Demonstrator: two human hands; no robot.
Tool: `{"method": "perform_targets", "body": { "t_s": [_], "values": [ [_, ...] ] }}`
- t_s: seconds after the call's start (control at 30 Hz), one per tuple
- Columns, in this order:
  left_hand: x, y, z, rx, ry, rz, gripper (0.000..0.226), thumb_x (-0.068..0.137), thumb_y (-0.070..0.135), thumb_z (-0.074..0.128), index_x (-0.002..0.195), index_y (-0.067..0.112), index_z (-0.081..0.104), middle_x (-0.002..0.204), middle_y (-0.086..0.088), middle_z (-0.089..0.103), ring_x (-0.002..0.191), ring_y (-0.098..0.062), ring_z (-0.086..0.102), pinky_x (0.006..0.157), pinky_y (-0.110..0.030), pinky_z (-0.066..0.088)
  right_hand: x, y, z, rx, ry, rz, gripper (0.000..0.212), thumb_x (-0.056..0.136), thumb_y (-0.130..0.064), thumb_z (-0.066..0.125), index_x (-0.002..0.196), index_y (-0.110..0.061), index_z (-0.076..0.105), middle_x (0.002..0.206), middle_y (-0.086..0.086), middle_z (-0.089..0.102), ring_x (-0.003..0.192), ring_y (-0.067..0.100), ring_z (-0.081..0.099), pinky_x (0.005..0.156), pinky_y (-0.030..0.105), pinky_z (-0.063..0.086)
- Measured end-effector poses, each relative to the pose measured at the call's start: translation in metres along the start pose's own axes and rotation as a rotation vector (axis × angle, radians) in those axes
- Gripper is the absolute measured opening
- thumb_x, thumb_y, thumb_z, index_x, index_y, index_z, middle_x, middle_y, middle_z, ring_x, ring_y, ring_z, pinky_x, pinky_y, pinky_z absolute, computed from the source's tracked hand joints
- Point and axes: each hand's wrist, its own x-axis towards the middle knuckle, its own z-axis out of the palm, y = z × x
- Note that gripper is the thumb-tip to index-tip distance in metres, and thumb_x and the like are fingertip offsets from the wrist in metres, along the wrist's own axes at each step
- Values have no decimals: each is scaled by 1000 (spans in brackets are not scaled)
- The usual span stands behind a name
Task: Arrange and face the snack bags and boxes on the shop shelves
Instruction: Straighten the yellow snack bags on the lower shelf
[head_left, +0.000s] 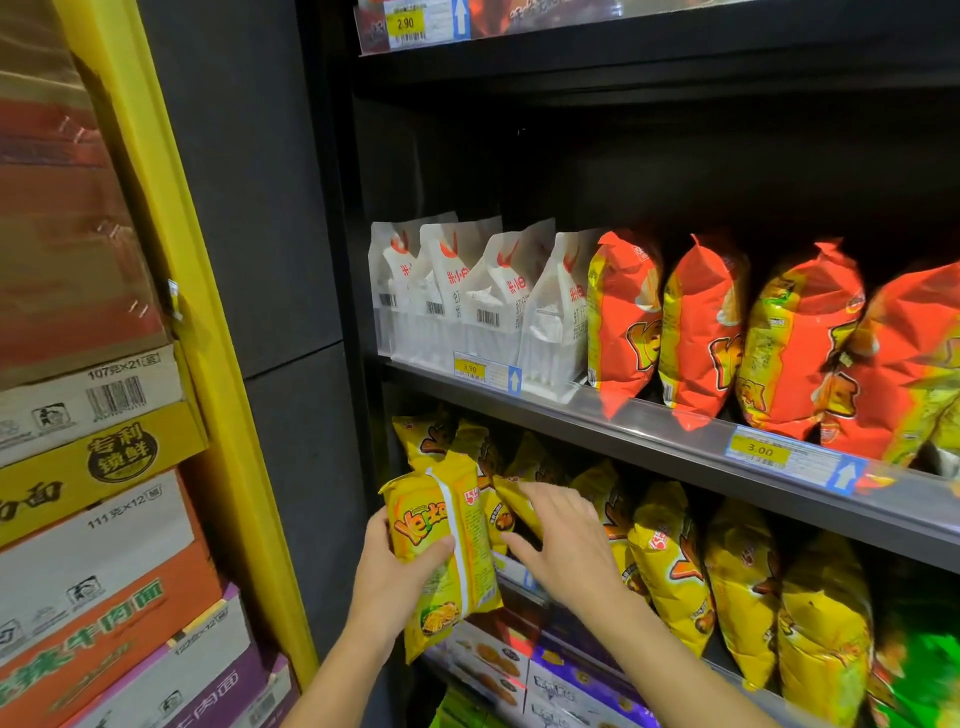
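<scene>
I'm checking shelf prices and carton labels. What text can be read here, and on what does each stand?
"2.90": top yellow price tag.
"3.90": middle-left yellow price tag, below the white paper bags.
"3.00": middle-right yellow price tag, below the orange foil bags.
"107克×21": grey-white cardboard carton.
"111克×12": white-and-orange cardboard carton.
"Ye": yellow snack bag in the left hand.
Barcodes and small print: too blurred.

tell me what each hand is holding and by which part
Left hand grips a yellow snack bag around its middle, thumb across the front. Right hand holds nothing, fingers spread by the shelved bags.
</scene>
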Motion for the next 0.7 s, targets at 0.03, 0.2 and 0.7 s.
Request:
{"method": "perform_targets", "body": {
  "t_s": [0.03,0.2,0.7],
  "values": [
    [4,-1,0,4,2,5,76,77,32,93,139,32,48,118,10,71,104,-11,71,93,-43,60,7,2,3,-86,6,-7,69,94,-61,61,152,-27,46,145,-5,56,133,20,51,111,38,40],
    [25,-8,2,0,-8,6,76,77,35,92,138,36,47,118,10,69,106,-13,70,95,-47,60,36,6,5,-295,-174,120,78,98,-68,48,161,-28,25,144,1,56,127,27,58,97,41,51],
    [58,-10,7,25,-91,67,79,74,45,91,138,41,45,121,15,67,107,-9,70,92,-41,62,65,20,48,-266,-284,223,34,108,-44,47,137,-27,51,127,1,68,116,26,66,84,36,53]
  ]
}}
